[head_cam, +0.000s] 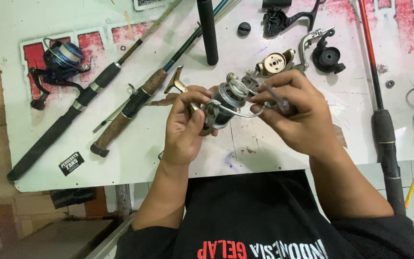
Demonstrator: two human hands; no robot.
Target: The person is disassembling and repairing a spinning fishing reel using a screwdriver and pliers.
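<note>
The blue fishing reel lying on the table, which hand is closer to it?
Left. The left hand holds the silver reel mid-table, on the blue reel's side. The right hand is on the silver reel's far side.

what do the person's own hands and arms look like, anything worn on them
Both hands are bare: no gloves, rings or watch show on the left hand or the right hand. The forearms are uncovered up to the elbows, where black sleeves of a black shirt begin. The shirt front carries red and white printed lettering.
</note>
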